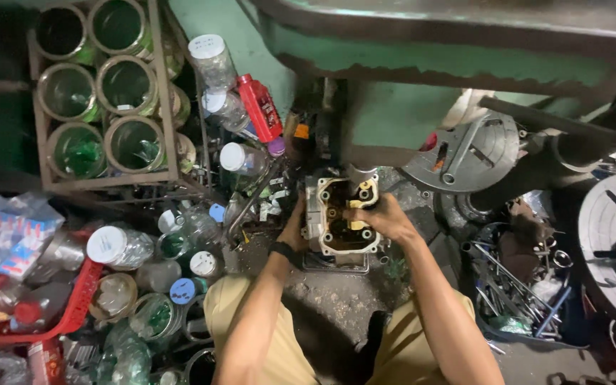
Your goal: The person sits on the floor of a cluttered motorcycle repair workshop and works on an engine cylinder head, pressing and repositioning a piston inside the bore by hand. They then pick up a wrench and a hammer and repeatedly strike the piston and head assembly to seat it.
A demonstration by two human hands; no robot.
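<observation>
While the metal engine casting [342, 217] sits on the grimy floor between my knees, its open cavity faces up at me and its long axis runs away from me toward the green bench. My left hand [295, 229] is closed against its left wall, and my right hand [385, 216] is curled over its right rim, fingers hooked inside. Left of my left hand stand clear plastic jars [119, 246] and a red bottle [260, 107]; right of my right hand lie loose steel tools [507, 285].

both hands grip an engine head [342, 214]: left hand [295, 229] on its left side, right hand [384, 216] on its right.
</observation>
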